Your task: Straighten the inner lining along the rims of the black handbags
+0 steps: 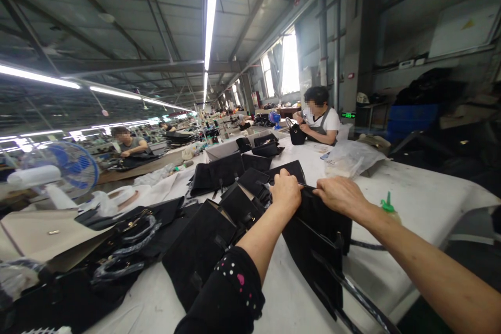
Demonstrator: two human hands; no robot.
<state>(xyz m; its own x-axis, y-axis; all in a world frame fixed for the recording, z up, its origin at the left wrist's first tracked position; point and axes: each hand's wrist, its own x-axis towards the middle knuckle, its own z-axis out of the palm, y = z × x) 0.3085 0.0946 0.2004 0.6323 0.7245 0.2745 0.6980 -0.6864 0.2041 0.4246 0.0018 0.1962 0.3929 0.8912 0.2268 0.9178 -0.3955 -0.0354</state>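
My left hand (286, 190) and my right hand (340, 194) both grip the top edge of a black bag (317, 242) that stands on the white table (410, 193) in front of me. The fingers of both hands are curled over its rim. Straps from the bag trail toward the near table edge. More black bags (203, 245) lie to the left of it, touching my left forearm.
Further black bags (230, 169) are lined up along the table. A small bottle with a green cap (388, 206) stands right of my right arm. A blue fan (74, 167) is at left. Seated people work at the far right (319, 117) and left (129, 142).
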